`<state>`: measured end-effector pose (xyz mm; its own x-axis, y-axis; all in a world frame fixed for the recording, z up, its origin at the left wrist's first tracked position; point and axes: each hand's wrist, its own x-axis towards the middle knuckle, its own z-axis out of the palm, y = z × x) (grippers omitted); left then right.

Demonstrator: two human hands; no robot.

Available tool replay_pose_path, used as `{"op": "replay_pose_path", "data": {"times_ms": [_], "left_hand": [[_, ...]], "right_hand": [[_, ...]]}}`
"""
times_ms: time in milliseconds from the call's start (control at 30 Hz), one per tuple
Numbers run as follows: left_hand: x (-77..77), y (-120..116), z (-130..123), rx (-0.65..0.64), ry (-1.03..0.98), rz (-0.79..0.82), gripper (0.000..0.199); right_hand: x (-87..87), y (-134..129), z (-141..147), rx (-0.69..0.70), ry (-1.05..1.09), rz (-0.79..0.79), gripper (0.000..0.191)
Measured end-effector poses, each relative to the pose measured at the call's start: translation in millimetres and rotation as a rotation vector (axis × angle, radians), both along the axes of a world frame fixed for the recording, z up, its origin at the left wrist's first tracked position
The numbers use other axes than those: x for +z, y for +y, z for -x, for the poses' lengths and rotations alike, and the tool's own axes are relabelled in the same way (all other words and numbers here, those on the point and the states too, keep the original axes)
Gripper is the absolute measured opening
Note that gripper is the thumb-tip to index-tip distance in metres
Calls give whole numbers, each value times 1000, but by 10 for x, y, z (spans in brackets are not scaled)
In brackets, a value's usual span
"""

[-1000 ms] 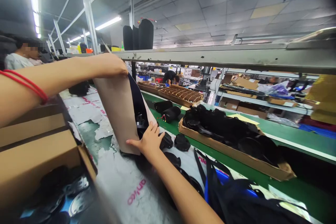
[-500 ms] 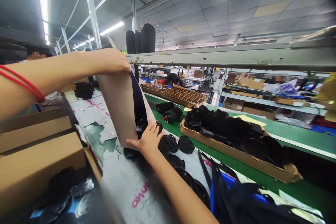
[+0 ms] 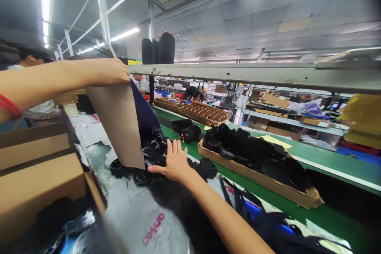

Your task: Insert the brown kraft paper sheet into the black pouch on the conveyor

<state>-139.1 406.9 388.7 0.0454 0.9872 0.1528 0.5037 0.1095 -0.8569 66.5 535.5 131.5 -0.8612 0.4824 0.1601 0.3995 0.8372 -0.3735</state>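
Observation:
My left hand (image 3: 117, 72) is closed on the top of a tilted cardboard box (image 3: 119, 123), beige on one face and dark blue on another. The box hangs with its lower end over a pile of black plastic parts (image 3: 153, 147), some of them round, on the white sheeting (image 3: 131, 210). Beside that pile, my right hand (image 3: 175, 162) is open with fingers spread. It appears to be at the edge of the parts and holds nothing visible. Whether its palm touches them I cannot tell.
A shallow carton (image 3: 256, 174) of black parts stands on the green bench at right, beside two black cylinders (image 3: 190, 131). Black straps (image 3: 268, 222) lie in front. An open cardboard carton (image 3: 41, 182) fills the lower left. A metal shelf beam (image 3: 226, 74) crosses above.
The box has moved left with my left hand, and more black parts show on the sheeting beneath it. My right hand has come away from the box's lower edge, fingers spread.

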Motion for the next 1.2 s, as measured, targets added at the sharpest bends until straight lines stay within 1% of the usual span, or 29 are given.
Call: {"op": "replay_pose_path", "data": {"times_ms": [67, 100, 133, 200, 267, 333, 400, 500, 633, 700, 767, 833, 900, 967, 1067, 1167, 1200], "left_hand": [[-17, -40, 122, 64, 53, 30, 51], [-19, -58, 173, 90, 71, 41, 53], [-16, -77, 217, 114, 82, 42, 54], [-2, -118, 288, 155, 98, 41, 57], [16, -165, 351, 197, 104, 35, 58], [31, -215, 419, 239, 104, 15, 58], [39, -257, 482, 281, 100, -4, 57], [28, -297, 519, 337, 105, -18, 54], [-26, -329, 411, 395, 101, -15, 53], [-54, -355, 321, 437, 78, -16, 51], [-73, -388, 243, 470, 55, -14, 48], [-80, -419, 203, 486, 46, -19, 46], [-79, -442, 208, 486, 46, -28, 45], [-76, -454, 244, 477, 42, -33, 47], [-82, -452, 286, 459, 31, -38, 46], [-96, -440, 263, 464, 31, -69, 47], [-101, -436, 250, 442, 29, -88, 48]], "right_hand": [[32, 168, -143, -26, -19, -29, 89], [42, 266, -212, -60, -44, -36, 77], [43, 370, -280, -95, -83, -36, 70], [9, 589, -414, -155, -190, -18, 67], [-70, 795, -544, -186, -317, 22, 71], [-168, 952, -660, -181, -421, 66, 75], [-243, 1040, -751, -145, -469, 100, 78], [-244, 1054, -838, -64, -474, 116, 84], [-59, 985, -909, 53, -519, 156, 91], [36, 962, -932, 109, -545, 193, 83], [77, 955, -937, 117, -541, 198, 75], [47, 958, -923, 64, -491, 148, 78], [-34, 971, -901, 24, -438, 99, 87], [-125, 988, -890, 54, -428, 106, 89], [-204, 999, -918, 77, -444, 117, 81], [-250, 930, -974, 48, -397, 58, 75], [-283, 876, -989, 51, -374, 40, 73]]}}
